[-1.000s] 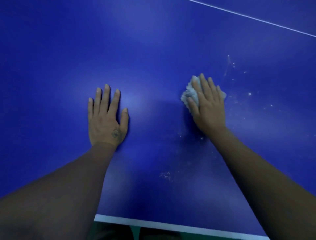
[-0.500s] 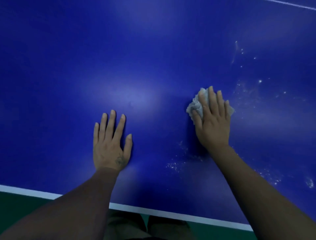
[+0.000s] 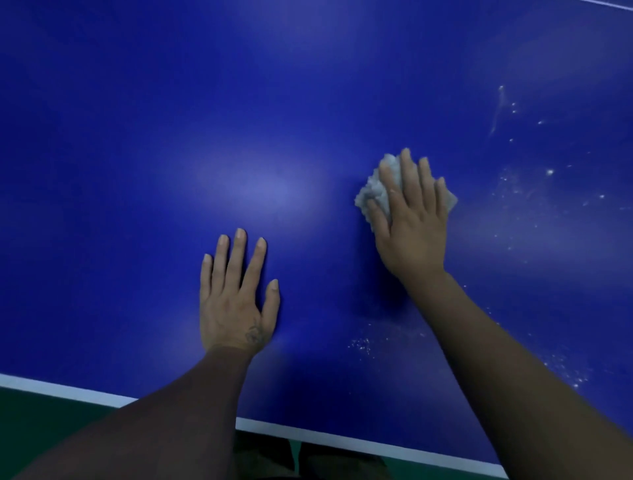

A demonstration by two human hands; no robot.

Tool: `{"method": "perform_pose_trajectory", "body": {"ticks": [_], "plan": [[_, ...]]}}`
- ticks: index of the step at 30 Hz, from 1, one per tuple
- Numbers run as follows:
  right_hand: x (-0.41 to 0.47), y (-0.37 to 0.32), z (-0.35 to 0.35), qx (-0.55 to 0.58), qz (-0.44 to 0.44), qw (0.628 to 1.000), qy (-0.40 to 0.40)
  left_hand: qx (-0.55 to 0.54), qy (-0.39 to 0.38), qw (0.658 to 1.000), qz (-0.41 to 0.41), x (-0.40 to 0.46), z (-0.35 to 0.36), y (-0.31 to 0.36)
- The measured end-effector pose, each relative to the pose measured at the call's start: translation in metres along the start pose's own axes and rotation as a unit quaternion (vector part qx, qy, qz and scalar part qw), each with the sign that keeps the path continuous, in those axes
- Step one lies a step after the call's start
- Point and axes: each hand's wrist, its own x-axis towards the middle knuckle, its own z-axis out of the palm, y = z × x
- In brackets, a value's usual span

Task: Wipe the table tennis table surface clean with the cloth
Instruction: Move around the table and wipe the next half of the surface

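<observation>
The blue table tennis table (image 3: 171, 154) fills the view. My right hand (image 3: 411, 222) lies flat on a crumpled white cloth (image 3: 375, 193), pressing it onto the surface right of centre with straight fingers. Most of the cloth is hidden under the palm; its edges show at the left and right of the fingers. My left hand (image 3: 236, 294) rests flat on the bare blue surface, fingers spread, left of and nearer than the cloth. White dust specks (image 3: 548, 178) lie scattered to the right of the cloth, and a small patch of dust (image 3: 361, 344) lies nearer me.
The table's white edge line (image 3: 342, 440) runs along the bottom, with green floor (image 3: 41, 421) below it. More specks (image 3: 568, 373) lie by my right forearm. A thin white line (image 3: 613, 4) crosses the top right corner.
The view has shifted so the table's near edge shows more. My right hand with the cloth has slid slightly away from me across the surface. My left hand stays flat on the table.
</observation>
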Motion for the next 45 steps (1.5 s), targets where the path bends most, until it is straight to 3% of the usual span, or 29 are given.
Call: {"method": "perform_pose_trajectory", "body": {"ticks": [5,10,12,16,21,24,30,35,40,42,45], "plan": [[-0.047,-0.028,0.007,0.004,-0.168,0.984,-0.05,0.006,0.007,1.0,0.005,0.0,0.003,-0.002],[-0.099,-0.023,-0.003,-0.002,-0.283,0.951,-0.122,0.005,0.004,1.0,0.004,0.0,0.0,0.0],[-0.073,-0.016,-0.002,-0.008,-0.275,0.955,-0.115,0.007,0.006,1.0,0.004,0.0,0.001,-0.001],[-0.037,-0.009,-0.003,0.001,-0.163,0.984,-0.073,0.003,0.011,1.0,0.004,-0.001,0.002,-0.001],[-0.104,-0.027,-0.005,0.007,-0.265,0.955,-0.133,0.001,0.012,1.0,0.004,-0.001,0.001,-0.001],[-0.099,-0.02,-0.004,-0.005,-0.306,0.942,-0.137,0.0,0.015,1.0,0.005,-0.001,0.0,0.0],[-0.038,0.038,-0.015,-0.012,-0.123,0.992,-0.035,0.011,0.009,1.0,0.002,-0.002,0.001,0.0],[-0.111,0.031,-0.009,0.001,0.037,0.999,0.016,0.014,0.003,1.0,0.002,-0.003,0.001,0.0],[-0.204,-0.028,0.007,0.028,0.009,0.999,-0.027,0.015,-0.007,1.0,0.002,-0.002,0.001,-0.002],[-0.206,-0.028,0.005,0.021,0.002,0.999,-0.04,0.013,-0.013,1.0,0.01,-0.004,-0.001,-0.003],[-0.169,-0.004,-0.004,0.008,0.06,0.998,-0.024,0.018,-0.031,0.999,0.035,-0.008,-0.002,-0.011]]}}
